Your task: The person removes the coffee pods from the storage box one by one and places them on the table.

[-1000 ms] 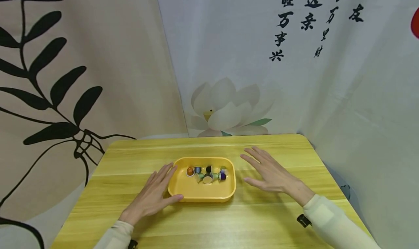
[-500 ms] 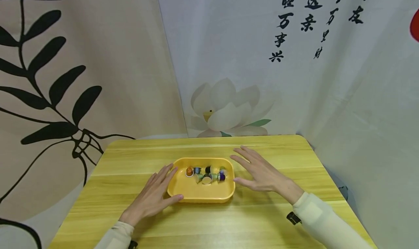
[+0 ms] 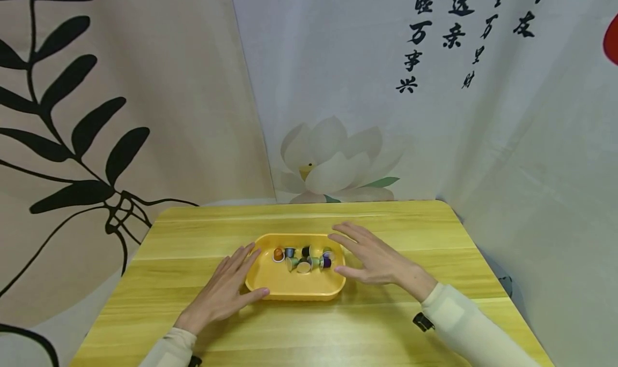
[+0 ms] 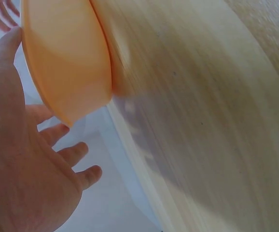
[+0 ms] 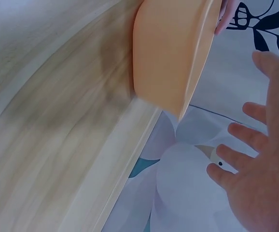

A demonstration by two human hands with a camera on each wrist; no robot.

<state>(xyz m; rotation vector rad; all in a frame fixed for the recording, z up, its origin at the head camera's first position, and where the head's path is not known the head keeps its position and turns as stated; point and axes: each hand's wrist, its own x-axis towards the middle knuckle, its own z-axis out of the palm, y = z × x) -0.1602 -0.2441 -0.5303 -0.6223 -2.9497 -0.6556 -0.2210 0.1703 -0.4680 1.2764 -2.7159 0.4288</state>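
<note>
A yellow tray (image 3: 294, 289) stands on the table and holds several small coffee capsules. Among them are an orange one (image 3: 278, 255), a black one (image 3: 306, 251), a purple one (image 3: 325, 262) and a pale green one (image 3: 292, 264). My left hand (image 3: 224, 286) is spread at the tray's left end. In the left wrist view its thumb and fingertips appear to touch the rim beside the tray wall (image 4: 69, 58). With fingers extended and nothing held, my right hand (image 3: 376, 257) hovers by the right end. The right wrist view shows it apart from the tray wall (image 5: 163, 53).
The wood-grain table (image 3: 309, 335) extends around the tray on all sides. Behind its far edge hangs a pale curtain (image 3: 333, 88) with a printed lotus and characters. Another curtain (image 3: 193, 115) with dark leaf shapes covers the left side.
My right hand has moved left, from well beside the tray to its right rim. The left hand stays at the left end, and the capsules keep their places.
</note>
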